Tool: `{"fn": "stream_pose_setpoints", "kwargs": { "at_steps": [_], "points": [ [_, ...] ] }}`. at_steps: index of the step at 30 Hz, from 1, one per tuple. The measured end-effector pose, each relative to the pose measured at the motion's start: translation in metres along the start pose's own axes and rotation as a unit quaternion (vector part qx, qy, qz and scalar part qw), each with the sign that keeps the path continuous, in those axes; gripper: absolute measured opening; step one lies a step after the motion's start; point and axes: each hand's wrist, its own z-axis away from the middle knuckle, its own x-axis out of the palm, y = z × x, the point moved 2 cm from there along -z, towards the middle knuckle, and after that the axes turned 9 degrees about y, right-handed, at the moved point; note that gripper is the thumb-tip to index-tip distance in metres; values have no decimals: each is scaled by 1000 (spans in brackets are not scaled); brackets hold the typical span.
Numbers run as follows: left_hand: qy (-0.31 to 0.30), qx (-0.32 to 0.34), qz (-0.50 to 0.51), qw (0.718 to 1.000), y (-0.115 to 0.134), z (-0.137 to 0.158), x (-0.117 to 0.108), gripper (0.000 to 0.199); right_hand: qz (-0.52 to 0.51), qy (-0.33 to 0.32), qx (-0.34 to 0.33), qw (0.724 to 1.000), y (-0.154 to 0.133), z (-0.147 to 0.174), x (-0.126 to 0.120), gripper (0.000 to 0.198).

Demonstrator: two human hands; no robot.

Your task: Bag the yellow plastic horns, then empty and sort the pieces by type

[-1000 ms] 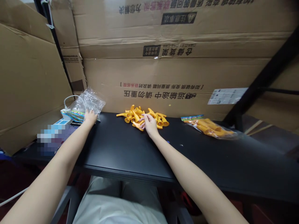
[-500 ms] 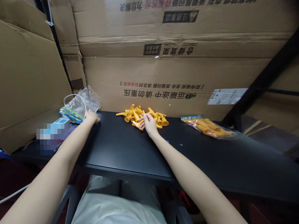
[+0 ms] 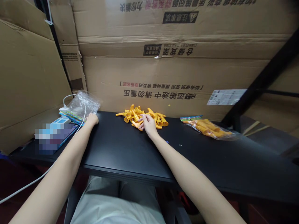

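My left hand (image 3: pixel 92 119) is closed at the near edge of the clear plastic bags (image 3: pixel 85 101) with colourful header strips, its fingertips partly hidden against them. My right hand (image 3: pixel 149 125) is at the front of a heap of yellow plastic pieces (image 3: pixel 132 113), which have hollow, funnel-like ends and pronged parts. Its thumb and fingers are pinched on one yellow plastic piece (image 3: pixel 137 125), which lies low against the heap.
To the right lies a sealed bag of yellow pieces (image 3: pixel 210 128). At the left are a phone (image 3: pixel 66 137), a light-blue box (image 3: pixel 61 120) and a white cable (image 3: pixel 44 174). A cardboard wall (image 3: pixel 144 71) stands behind the black table (image 3: pixel 126 155).
My left hand has drawn in its fingers against the plastic bags, and the bags have sunk a little. The right hand has stayed almost still at the heap.
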Motion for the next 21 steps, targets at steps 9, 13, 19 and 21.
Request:
{"fn": "stream_pose_setpoints", "kwargs": {
  "at_steps": [9, 13, 19, 21],
  "points": [
    [8, -29, -29, 999, 3, -4, 9, 55, -6, 8, -1, 1000, -2, 0, -1, 37],
    [1, -18, -47, 999, 3, 0, 5, 59, -10, 12, -3, 1000, 0, -1, -2, 38],
    [-19, -10, -59, 998, 7, 1, 0, 65, -36, 63, -15, 997, -2, -11, -10, 37],
    [-18, -5, -51, 999, 8, -1, 0, 66, -44, 110, -16, 993, -5, -23, -21, 34]
  ]
}}
